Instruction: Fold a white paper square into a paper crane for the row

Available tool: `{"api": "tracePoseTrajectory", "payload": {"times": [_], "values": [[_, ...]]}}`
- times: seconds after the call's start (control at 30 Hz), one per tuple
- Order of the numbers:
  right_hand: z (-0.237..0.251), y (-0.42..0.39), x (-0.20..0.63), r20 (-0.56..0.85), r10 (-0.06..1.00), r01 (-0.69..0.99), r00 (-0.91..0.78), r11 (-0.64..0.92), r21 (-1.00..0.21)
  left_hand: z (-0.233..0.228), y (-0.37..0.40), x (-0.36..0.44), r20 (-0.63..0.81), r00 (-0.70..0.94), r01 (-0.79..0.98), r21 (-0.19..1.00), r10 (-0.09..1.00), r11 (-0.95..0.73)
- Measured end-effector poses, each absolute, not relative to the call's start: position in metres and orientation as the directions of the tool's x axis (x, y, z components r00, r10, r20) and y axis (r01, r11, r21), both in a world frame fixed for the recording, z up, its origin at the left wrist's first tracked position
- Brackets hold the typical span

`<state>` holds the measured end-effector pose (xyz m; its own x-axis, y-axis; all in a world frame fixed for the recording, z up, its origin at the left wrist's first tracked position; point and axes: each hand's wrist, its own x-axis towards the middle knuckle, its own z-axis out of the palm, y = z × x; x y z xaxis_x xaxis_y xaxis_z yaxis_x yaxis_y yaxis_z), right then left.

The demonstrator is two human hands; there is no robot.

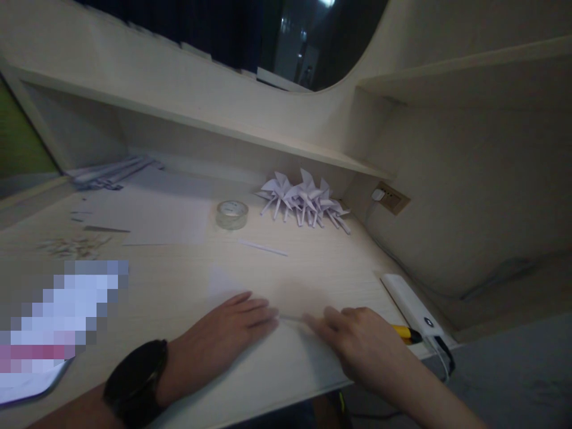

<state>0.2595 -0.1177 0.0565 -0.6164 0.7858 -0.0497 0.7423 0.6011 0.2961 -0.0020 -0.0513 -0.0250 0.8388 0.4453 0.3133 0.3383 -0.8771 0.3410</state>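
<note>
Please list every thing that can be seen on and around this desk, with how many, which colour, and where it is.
sheet of paper: one, white, front of the desk under both hands
tape roll: one, clear, desk middle
paper pinwheels: a cluster, count unclear, white, back of the desk under the shelf
paper strip: one, white, just in front of the tape roll
power bank: one, white, right desk edge, cable attached
yellow tool: one, by the power bank, partly hidden
wall socket: one, beige, right wall
watch: one, black, left wrist
left hand: flat on the paper
right hand: flat on the paper
</note>
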Motion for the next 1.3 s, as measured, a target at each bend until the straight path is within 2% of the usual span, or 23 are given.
{"api": "tracePoseTrajectory", "payload": {"times": [1.07,1.3], "values": [[0.054,-0.117,0.261,-0.022,0.786,0.751,-0.618,0.599,0.277,-0.020,-0.061,-0.002,0.340,0.810,0.378,0.321,0.478,-0.868],[0.053,-0.116,0.263,-0.033,0.802,0.768,-0.596,0.581,0.271,-0.014,-0.062,-0.002,0.284,0.827,0.393,0.327,0.486,-0.859]]}}
